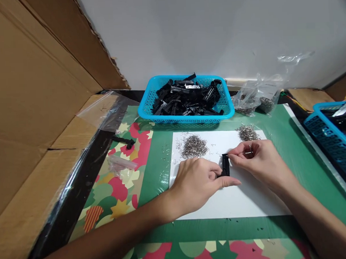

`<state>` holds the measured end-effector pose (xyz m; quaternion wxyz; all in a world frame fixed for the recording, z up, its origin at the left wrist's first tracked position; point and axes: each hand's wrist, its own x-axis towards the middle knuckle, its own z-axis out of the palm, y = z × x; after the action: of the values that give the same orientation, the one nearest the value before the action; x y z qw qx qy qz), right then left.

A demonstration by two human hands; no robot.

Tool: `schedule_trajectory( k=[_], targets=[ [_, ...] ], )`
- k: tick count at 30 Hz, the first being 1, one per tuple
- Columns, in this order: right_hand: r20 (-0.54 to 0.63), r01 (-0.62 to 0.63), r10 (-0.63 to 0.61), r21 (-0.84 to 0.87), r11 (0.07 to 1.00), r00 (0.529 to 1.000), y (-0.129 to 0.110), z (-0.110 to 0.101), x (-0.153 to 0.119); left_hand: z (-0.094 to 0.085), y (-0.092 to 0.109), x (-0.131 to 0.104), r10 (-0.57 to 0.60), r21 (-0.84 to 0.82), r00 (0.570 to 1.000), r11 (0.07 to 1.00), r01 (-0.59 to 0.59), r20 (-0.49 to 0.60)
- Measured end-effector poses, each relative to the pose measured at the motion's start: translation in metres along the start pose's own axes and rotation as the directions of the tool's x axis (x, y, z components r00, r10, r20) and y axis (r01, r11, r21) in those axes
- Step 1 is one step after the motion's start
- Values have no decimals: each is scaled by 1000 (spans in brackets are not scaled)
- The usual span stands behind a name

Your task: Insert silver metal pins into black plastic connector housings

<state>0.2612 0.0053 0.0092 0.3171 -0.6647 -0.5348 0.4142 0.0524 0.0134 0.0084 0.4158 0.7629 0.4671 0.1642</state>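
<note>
My left hand (196,182) is closed on a small black plastic part (225,165), which stands upright in view above the thumb; its lower end is partly hidden by the fingers. At the part's upper end, my right hand (260,162) pinches with thumb and forefinger. Whatever sits between those fingertips is too small to make out. Under both hands lies a white sheet of paper (239,205). A pile of tiny metal pieces (194,146) rests on it beyond my left hand, and a smaller metal pile (247,132) is just beyond my right hand.
A blue basket (186,118) full of black plastic parts stands behind the paper. Another blue basket (330,132) is at the right edge. Clear plastic bags (260,99) with metal pieces lie at the back. One loose black part (124,141) is on the left, near cardboard (66,130).
</note>
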Motion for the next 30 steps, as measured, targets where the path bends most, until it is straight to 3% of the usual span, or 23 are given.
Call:
schedule_trajectory(
  k=[9,30],
  targets=[
    [-62,3,-4,-2,1000,998,-1,2,-3,-1,0,0,-8,-6,1000,1000,8,19],
    [-67,52,-52,-5,999,996,0,3,-6,-2,0,0,-23,-64,999,998,24,23]
  ],
)
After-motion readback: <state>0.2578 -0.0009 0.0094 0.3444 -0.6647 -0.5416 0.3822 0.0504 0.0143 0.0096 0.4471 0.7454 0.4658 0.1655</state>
